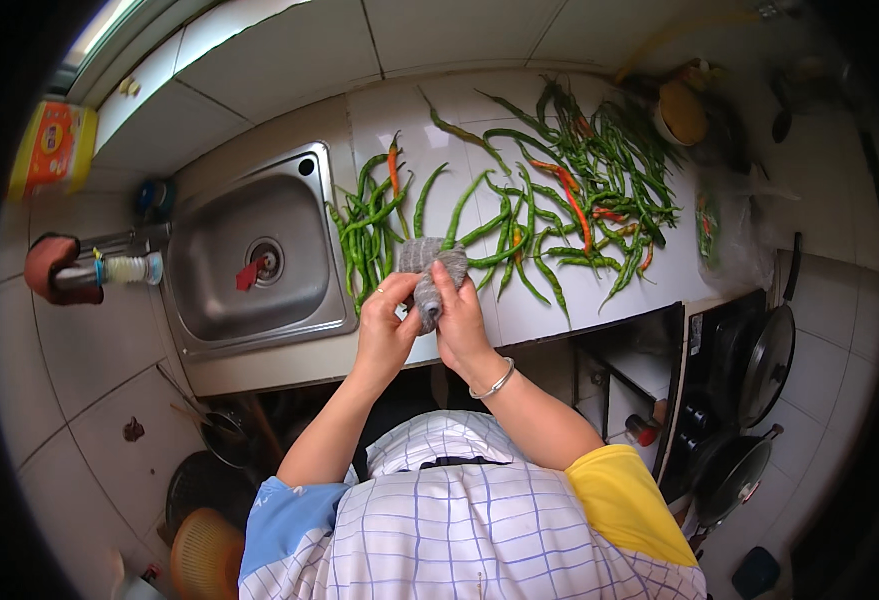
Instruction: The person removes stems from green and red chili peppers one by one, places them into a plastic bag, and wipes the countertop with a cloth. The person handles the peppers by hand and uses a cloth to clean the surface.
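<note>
A grey cloth (426, 259) is bunched between my hands at the counter's front edge. My right hand (460, 315) grips it from the right, thumb on top. On the left side my left hand (388, 322) pinches at it, the fingertips meeting near the other thumb. The cloth seems to wrap around something; a green chili pepper (457, 210) sticks out above it, and I cannot tell whether it is held. A small pile of green chilies (364, 255) lies between the sink and my hands. Many more green chilies (619, 150), some red, spread over the white counter to the right.
A steel sink (256, 255) with a red scrap (249, 276) by its drain is at the left, its faucet (102, 271) beyond. At the right are a bowl (681, 114), a clear plastic bag (743, 232) and lidded pans (768, 367). An orange basket (207, 555) stands lower left.
</note>
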Action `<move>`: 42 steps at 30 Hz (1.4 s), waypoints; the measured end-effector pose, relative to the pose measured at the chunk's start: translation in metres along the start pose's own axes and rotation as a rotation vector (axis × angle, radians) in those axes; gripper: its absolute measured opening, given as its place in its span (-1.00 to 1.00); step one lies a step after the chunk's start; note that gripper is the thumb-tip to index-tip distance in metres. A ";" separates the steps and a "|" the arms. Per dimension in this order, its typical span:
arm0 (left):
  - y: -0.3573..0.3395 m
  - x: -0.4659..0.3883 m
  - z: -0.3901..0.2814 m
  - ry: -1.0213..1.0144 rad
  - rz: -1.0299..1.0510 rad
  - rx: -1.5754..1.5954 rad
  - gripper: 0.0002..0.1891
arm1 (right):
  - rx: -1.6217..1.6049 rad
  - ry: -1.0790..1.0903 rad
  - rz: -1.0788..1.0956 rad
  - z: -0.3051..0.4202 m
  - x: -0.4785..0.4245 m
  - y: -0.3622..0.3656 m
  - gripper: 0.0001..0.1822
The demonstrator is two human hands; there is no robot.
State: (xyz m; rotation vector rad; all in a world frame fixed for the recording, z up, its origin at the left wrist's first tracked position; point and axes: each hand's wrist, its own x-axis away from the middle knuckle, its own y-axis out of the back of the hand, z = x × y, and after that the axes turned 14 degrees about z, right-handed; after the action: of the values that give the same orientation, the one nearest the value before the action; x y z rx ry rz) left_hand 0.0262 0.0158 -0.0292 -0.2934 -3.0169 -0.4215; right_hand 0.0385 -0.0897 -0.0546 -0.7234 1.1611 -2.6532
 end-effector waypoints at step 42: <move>-0.001 -0.088 0.068 0.256 -0.041 -0.502 -0.77 | -0.024 0.070 -0.271 0.036 0.041 0.075 -0.67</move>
State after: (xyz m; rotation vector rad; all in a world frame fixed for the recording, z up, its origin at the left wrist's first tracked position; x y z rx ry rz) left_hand 0.1083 0.0180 -0.1040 -0.1868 -2.6298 -1.1260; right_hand 0.0162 -0.1778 -0.0729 -0.8542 1.1899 -2.9116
